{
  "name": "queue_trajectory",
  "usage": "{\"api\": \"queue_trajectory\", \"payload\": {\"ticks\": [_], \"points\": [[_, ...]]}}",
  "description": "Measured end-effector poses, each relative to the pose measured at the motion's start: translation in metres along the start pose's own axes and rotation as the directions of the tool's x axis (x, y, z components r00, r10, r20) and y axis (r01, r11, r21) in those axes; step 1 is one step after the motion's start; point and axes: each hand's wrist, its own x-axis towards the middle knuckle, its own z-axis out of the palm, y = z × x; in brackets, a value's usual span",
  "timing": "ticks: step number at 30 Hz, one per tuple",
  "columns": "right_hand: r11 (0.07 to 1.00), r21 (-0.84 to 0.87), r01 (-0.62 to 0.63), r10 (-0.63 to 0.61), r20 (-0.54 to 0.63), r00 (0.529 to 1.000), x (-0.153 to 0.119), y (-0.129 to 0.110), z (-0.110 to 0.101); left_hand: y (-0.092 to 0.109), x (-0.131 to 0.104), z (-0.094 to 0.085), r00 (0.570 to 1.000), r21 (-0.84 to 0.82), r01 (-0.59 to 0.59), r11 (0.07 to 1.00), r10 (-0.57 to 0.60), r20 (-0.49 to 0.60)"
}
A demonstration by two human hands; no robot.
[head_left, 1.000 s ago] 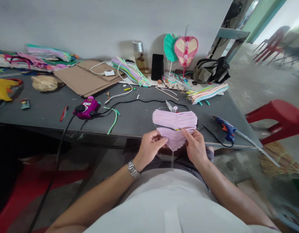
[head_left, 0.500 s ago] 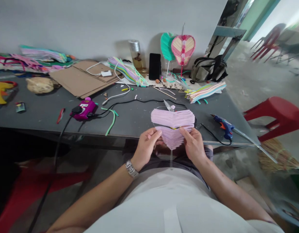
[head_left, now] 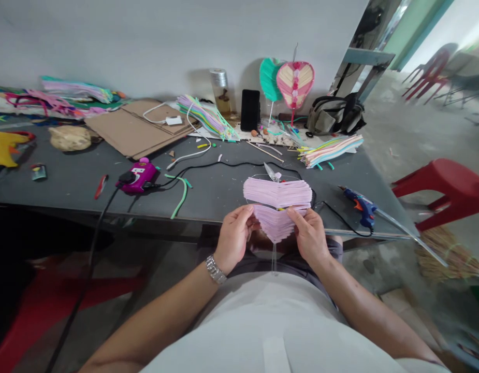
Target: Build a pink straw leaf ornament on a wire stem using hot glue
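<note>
A lilac heart-shaped fan [head_left: 277,192] made of rows of pipe cleaners spans a thin wire frame at the table's front edge. Across its middle runs a narrow gap with a bit of yellow in it, and bare wires extend from its tip towards my body. My left hand [head_left: 233,230] pinches the fan's left edge between thumb and fingers. On the opposite side, my right hand [head_left: 311,233] grips it, the thumb lying near the gap. Just beyond the fan's top lies a pointed metal tool [head_left: 271,171], partly covered.
A blue glue gun [head_left: 361,207] with a clear stick lies right. Bundled pipe cleaners [head_left: 330,150], a phone [head_left: 250,110], two finished fans [head_left: 295,85] and a jar [head_left: 220,92] stand behind. Leftward are a purple power socket [head_left: 136,176], its cords, and cardboard [head_left: 138,129].
The view has shifted slightly, so the table's things appear a little lower. Both hands keep hold of the fan, the right thumb barely shifted along the gap.
</note>
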Motion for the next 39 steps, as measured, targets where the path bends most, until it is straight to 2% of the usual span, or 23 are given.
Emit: {"api": "queue_trajectory", "payload": {"ticks": [3, 9, 17, 24, 28, 32, 34, 37, 39], "points": [[1.0, -0.011, 0.0, 0.001, 0.005, 1.0, 0.0, -0.001, 0.001, -0.001, 0.0, 0.001, 0.999, 0.017, -0.034, 0.999, 0.034, -0.016], [1.0, 0.002, 0.007, -0.007, 0.008, 1.0, 0.001, -0.002, 0.001, 0.004, 0.002, -0.002, 0.992, 0.166, -0.121, 0.979, 0.127, -0.022], [1.0, 0.0, -0.012, 0.012, -0.006, 1.0, 0.003, -0.002, -0.002, 0.001, 0.0, -0.001, 1.0, 0.063, 0.008, 0.998, -0.01, 0.026], [1.0, -0.002, -0.023, 0.023, -0.003, 1.0, 0.002, -0.004, 0.002, 0.005, 0.0, 0.013, 0.983, 0.025, 0.134, 0.991, -0.137, 0.126], [0.999, 0.03, -0.031, 0.031, -0.008, 0.999, 0.001, -0.002, 0.001, 0.005, 0.0, 0.017, 0.983, -0.008, 0.149, 0.989, -0.148, 0.113], [1.0, 0.007, -0.009, 0.01, -0.027, 1.0, 0.005, -0.004, -0.002, 0.002, -0.002, 0.013, 0.984, -0.036, 0.156, 0.987, -0.152, 0.093], [1.0, -0.011, 0.027, -0.027, -0.052, 0.998, 0.009, -0.008, -0.004, 0.002, -0.004, 0.009, 0.996, -0.021, 0.084, 0.996, -0.083, 0.035], [0.989, -0.061, 0.135, -0.14, -0.085, 0.986, 0.013, -0.02, -0.006, 0.006, -0.01, 0.006, 0.988, 0.091, -0.135, 0.987, 0.142, -0.068], [0.958, -0.169, 0.232, -0.25, -0.092, 0.964, 0.012, -0.027, -0.006, 0.009, -0.014, 0.009, 0.969, 0.204, -0.237, 0.95, 0.246, -0.02]]}}
